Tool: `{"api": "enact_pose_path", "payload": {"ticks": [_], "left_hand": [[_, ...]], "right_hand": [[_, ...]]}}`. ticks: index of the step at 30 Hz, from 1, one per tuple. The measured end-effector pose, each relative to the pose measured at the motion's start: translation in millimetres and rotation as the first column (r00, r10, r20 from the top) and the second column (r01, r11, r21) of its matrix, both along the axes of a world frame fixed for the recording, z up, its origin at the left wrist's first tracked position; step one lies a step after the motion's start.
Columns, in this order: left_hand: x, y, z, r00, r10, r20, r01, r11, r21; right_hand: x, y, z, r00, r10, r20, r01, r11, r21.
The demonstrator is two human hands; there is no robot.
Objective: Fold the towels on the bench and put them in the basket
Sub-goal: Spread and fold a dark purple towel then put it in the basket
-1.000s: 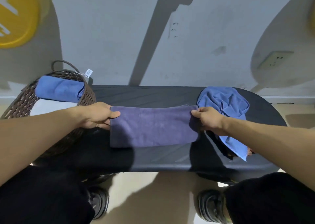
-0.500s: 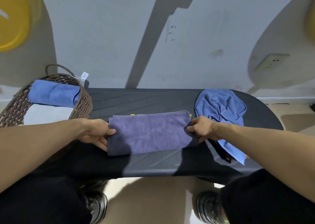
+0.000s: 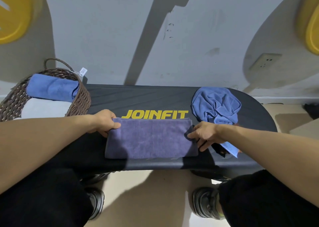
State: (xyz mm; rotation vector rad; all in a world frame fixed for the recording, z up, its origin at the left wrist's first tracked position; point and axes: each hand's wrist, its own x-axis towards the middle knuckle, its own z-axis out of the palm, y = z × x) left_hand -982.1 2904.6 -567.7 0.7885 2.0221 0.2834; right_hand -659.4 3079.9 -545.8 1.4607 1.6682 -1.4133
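Left hand (image 3: 105,122) is gripping the left end of the purple towel (image 3: 151,138), thumb lying on top and fingers curled under the edge; the grip is closed on the cloth. Right hand (image 3: 202,133) is pinching the right end of the same towel, where the corner is bunching up between thumb and fingers, the remaining fingers pointing down past the towel's right edge. The purple towel is lying flat as a folded band along the near half of the black desk (image 3: 138,99), its far edge partly covering the yellow lettering (image 3: 155,114) printed on the desk. A crumpled blue towel (image 3: 216,104) is sitting on the desk just right of the purple towel, one corner hanging toward the desk's near edge behind the right wrist. A wicker basket (image 3: 79,102) is standing at the desk's left end, beyond the left forearm, holding a rolled blue towel (image 3: 51,87) above a white towel (image 3: 44,108). Two shoes (image 3: 96,202) are showing on the floor (image 3: 146,201) below the desk.
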Motion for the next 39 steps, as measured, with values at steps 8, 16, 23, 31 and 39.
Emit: {"api": "enact_pose_path", "payload": {"ticks": [8, 16, 23, 31, 39], "left_hand": [[-6.6, 19.2, -1.4, 0.793, -0.47, -0.388, 0.46, 0.879, -0.125], [-9.8, 32.4, -7.3, 0.8, -0.404, -0.444, 0.373, 0.914, -0.161], [-8.7, 41.4, -8.5, 0.75, -0.488, -0.446, 0.431, 0.872, -0.231], [-7.3, 41.4, -1.5, 0.751, -0.436, -0.496, 0.364, 0.9, -0.24], [57.8, 58.9, 10.2, 0.655, -0.538, -0.53, 0.643, 0.766, 0.017]], "right_hand": [[-30.0, 8.4, -2.7, 0.997, -0.077, -0.017, 0.079, 0.983, 0.163], [-37.7, 12.6, -12.4, 0.993, -0.074, 0.088, 0.054, 0.976, 0.211], [-35.7, 11.8, -10.6, 0.986, -0.013, 0.167, -0.033, 0.962, 0.272], [-27.1, 11.7, 2.1, 0.971, 0.057, 0.234, -0.089, 0.988, 0.128], [-20.3, 6.8, -6.9, 0.971, 0.042, 0.237, -0.079, 0.986, 0.146]]}}
